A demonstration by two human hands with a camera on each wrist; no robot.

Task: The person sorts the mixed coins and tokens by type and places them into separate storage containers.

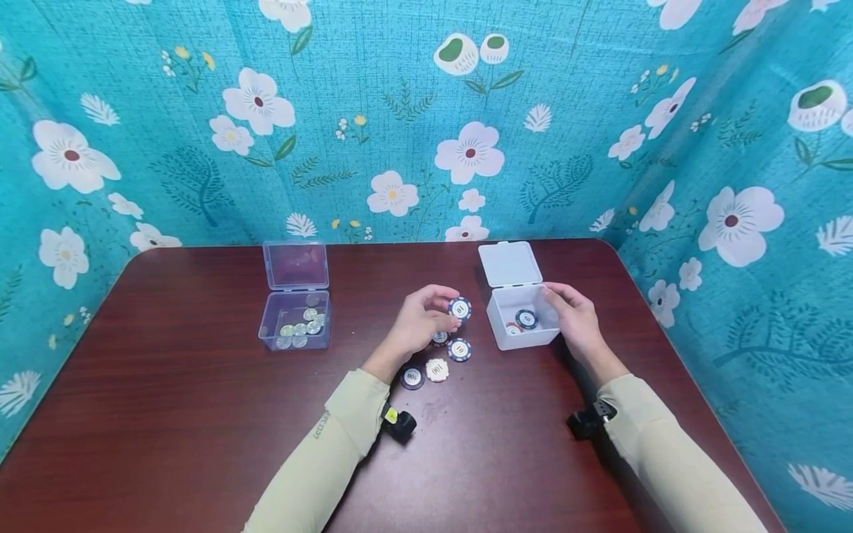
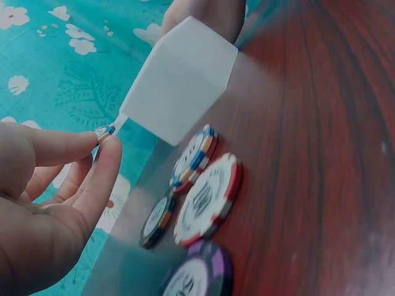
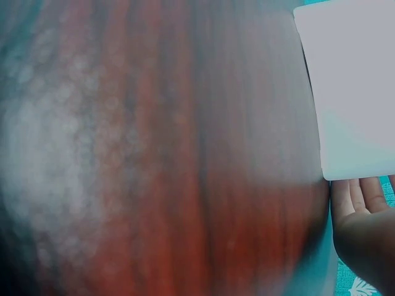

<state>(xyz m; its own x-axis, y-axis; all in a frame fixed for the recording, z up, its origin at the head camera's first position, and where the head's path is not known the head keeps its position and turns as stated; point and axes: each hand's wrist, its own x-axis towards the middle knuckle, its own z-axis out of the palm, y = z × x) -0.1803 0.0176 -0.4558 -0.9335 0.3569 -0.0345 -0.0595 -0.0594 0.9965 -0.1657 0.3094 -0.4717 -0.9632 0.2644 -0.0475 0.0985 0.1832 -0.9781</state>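
My left hand (image 1: 416,326) pinches a blue-and-white poker chip (image 1: 460,309) marked 10 between thumb and fingers, left of a white plastic box (image 1: 529,340). The box's lid (image 1: 511,263) is tipped back. Inside lie a dark chip (image 1: 526,319) marked 50 and a red one (image 1: 512,329). With the thumb at the rim and fingers along the outside, my right hand (image 1: 578,322) grips the box's right wall. On the table under the left hand are another blue chip (image 1: 460,349), a white 100 chip (image 1: 437,370), a purple 500 chip (image 1: 412,378) and a partly hidden dark chip (image 2: 157,219).
A clear bluish box (image 1: 268,314) holding several silvery coins (image 1: 300,330) stands at the back left, its lid (image 1: 297,265) raised. Behind the dark red wooden table (image 1: 166,385) hangs a turquoise flowered curtain (image 1: 400,111), which also runs along the right side.
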